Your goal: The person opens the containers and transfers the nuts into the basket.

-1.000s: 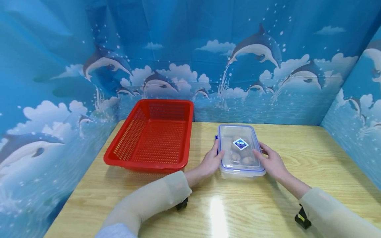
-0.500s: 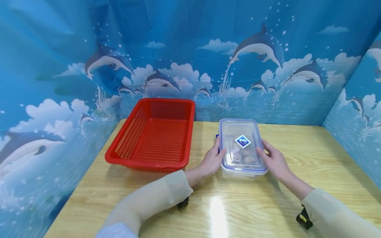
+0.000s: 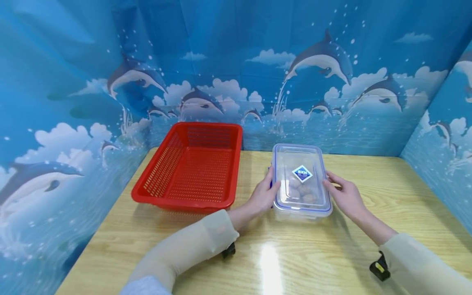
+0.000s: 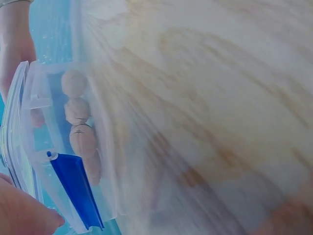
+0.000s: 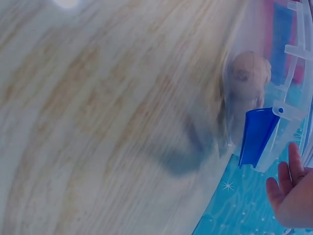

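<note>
A clear plastic food container (image 3: pixel 300 215) sits on the wooden table. Its clear lid (image 3: pixel 285 157) has a blue rim and a diamond-shaped label, and the far edge sits high. Several round, tan, walnut-like things (image 4: pixel 77 111) lie inside. My left hand (image 3: pixel 261 194) holds the lid's left edge, thumb on top and fingers along the side. My right hand (image 3: pixel 346 198) stands at the right edge, thumb at the rim; in the right wrist view its fingers (image 5: pixel 283 185) are loosely extended. Blue side clasps hang unlatched, the left clasp (image 4: pixel 76 188) and the right clasp (image 5: pixel 257 137).
To the left stands a red perforated basket (image 3: pixel 199 200) with nothing in it. A dolphin-print curtain (image 3: pixel 221 61) lines the back and both sides of the table (image 3: pixel 306 262). Black straps with small devices (image 3: pixel 380 268) hang under the wrists.
The lid's far edge has risen in the head view, while its near edge has stayed about level. My right thumb has slid outward from the lid's top to its right rim.
</note>
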Demonstrator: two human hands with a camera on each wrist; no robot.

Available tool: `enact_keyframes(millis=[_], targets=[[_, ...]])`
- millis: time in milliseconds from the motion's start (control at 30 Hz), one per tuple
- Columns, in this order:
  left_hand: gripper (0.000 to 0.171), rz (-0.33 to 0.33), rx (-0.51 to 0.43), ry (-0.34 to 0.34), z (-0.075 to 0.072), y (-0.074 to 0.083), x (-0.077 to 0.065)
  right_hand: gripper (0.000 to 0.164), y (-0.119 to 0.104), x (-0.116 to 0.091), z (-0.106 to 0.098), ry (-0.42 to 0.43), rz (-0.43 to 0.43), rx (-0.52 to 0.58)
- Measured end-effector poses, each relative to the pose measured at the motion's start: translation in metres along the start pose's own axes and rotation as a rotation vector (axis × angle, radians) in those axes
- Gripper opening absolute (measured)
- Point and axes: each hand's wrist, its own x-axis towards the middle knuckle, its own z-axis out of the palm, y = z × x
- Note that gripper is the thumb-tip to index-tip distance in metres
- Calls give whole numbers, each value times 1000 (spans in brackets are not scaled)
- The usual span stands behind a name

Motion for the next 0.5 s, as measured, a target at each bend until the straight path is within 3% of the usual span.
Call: enact_keyframes(millis=[200, 500], targets=[[54, 35, -101, 34, 0, 5, 2, 47, 0, 3, -2, 53, -48, 19], [58, 31, -299, 56, -2, 14, 6, 49, -4, 9, -11, 42, -71, 104]])
